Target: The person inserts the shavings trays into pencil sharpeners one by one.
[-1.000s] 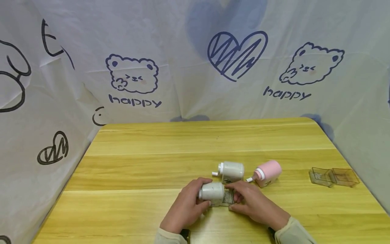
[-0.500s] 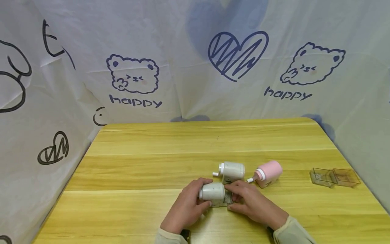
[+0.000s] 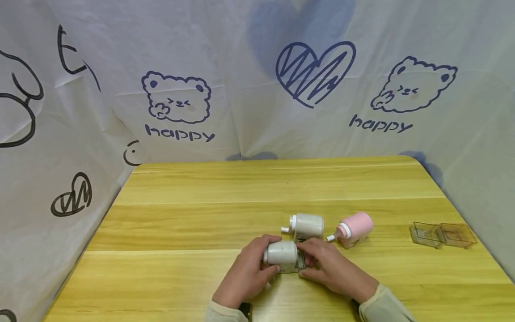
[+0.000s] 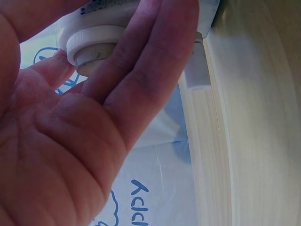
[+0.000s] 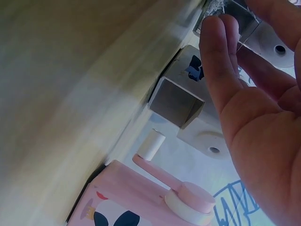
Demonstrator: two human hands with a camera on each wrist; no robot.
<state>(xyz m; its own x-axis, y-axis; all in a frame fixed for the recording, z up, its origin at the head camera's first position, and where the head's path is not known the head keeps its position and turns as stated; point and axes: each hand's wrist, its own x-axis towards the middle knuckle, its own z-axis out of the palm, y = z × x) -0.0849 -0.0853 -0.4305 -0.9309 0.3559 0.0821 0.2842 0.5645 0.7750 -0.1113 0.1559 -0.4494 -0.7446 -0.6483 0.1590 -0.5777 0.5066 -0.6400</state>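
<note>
Drawer (image 3: 301,260) met the grey sharpener (image 3: 281,254), front-left of the pink sharpener (image 3: 358,226): left hand (image 3: 252,268) clamped fingers round the grey one, right hand (image 3: 329,264) pinched the drawer; seating it seemed the step, calling for a straight push.

Pale cream sleeves (image 3: 387,307), yellowish-cream cuffs (image 3: 371,298), dark wrist bands (image 3: 245,308)

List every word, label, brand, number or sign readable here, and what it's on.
"happy": back curtain, under the left bear drawing.
"happy": back curtain, under the right bear drawing.
Sideways blue lettering, left wrist view: cut off.
Black letter-like mark, left curtain: unclear.
Held grey sharpener: no readable text.
Free grey sharpener: dark print, unreadable.
Pink sharpener: picture, no readable words.
</note>
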